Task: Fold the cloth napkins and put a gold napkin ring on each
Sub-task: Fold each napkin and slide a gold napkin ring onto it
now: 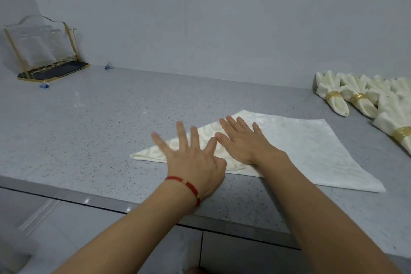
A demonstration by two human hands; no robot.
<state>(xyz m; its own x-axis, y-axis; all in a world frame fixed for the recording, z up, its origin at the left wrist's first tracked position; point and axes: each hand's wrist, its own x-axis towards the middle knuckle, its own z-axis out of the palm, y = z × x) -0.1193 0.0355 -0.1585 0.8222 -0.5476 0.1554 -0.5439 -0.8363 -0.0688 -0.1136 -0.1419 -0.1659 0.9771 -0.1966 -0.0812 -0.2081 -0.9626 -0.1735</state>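
Napkin, cream patterned cloth folded to triangle (300,147), lies on countertop under your palms: soft, light, limp. Left hand (191,158), right hand (244,142) flat, fingers spread, gripping nothing. Pinch corner beyond fingertips.

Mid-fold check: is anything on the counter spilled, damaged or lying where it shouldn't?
Nothing spilled or damaged. Both hands, left and right, lie flat on the napkin. The only strays are two small blue clips loose on the counter near the gold-framed stand. Finished napkins lie neatly at right.
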